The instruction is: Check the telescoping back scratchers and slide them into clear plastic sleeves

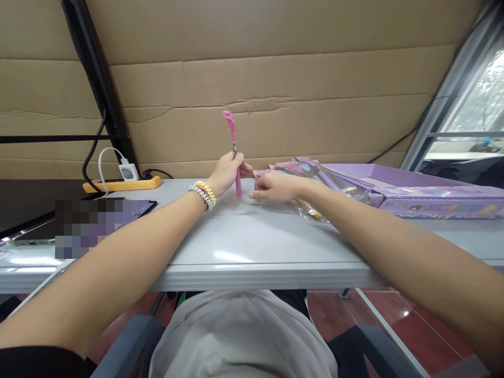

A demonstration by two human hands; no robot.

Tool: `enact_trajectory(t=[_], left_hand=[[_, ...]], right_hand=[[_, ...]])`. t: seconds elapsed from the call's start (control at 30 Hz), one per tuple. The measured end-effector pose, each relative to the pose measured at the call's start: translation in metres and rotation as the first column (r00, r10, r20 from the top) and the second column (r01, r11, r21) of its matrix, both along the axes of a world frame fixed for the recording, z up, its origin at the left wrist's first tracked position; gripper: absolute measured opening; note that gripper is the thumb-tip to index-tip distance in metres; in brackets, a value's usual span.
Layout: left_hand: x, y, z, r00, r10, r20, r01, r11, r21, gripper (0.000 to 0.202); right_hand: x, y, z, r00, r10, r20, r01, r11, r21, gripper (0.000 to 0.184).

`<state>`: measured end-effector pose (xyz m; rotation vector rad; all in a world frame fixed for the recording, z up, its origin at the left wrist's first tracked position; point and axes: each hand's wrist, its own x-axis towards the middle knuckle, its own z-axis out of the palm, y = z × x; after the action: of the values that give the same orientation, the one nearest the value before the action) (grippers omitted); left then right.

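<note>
My left hand (pixel 226 172) is closed round a pink pen (pixel 236 157) and holds it upright, its tip on the grey table (pixel 244 247) and its pink ornament pointing up. Beaded bracelets (pixel 203 194) circle that wrist. My right hand (pixel 275 186) rests just to the right of the pen, knuckles up, fingertips pinched low against the tabletop; what they hold, if anything, is too small to see. A clear plastic wrapper (pixel 311 212) lies under and beside my right forearm.
A purple stationery box (pixel 441 202) and its open lid (pixel 378 173) lie at the right with pastel items (pixel 295 168) behind my right hand. A yellow power strip (pixel 122 184) with a white charger (pixel 128 171) sits at the back left. Cardboard sheets (pixel 275 94) wall off the far edge.
</note>
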<state>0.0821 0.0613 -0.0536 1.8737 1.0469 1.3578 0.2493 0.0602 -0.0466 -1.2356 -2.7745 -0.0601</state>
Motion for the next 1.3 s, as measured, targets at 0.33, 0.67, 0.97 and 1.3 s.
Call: enact_trajectory(t=[0.33,0.67,0.97,1.3], left_hand=[[-0.024,0.003,0.0,0.381,0.537,-0.752,-0.374,0.834,0.406,0.042],[-0.012,-0.004,-0.003,0.32,0.485,-0.814,-0.228,0.873,0.43,0.061],[-0.008,-0.007,-0.005,0.303,0.547,-0.781,-0.134,0.835,0.533,0.054],[-0.006,-0.003,-0.009,0.319,0.561,-0.764,-0.047,0.814,0.579,0.039]], right_hand=[[0.006,-0.002,0.006,0.983,0.069,-0.17,-0.029,0.973,0.229,0.028],[0.009,0.012,-0.004,0.971,0.139,-0.195,-0.018,0.855,0.518,0.025],[0.006,0.008,0.0,0.986,0.052,-0.16,0.041,0.848,0.529,0.03],[0.0,-0.005,0.003,0.99,-0.077,-0.114,0.115,0.919,0.377,0.033]])
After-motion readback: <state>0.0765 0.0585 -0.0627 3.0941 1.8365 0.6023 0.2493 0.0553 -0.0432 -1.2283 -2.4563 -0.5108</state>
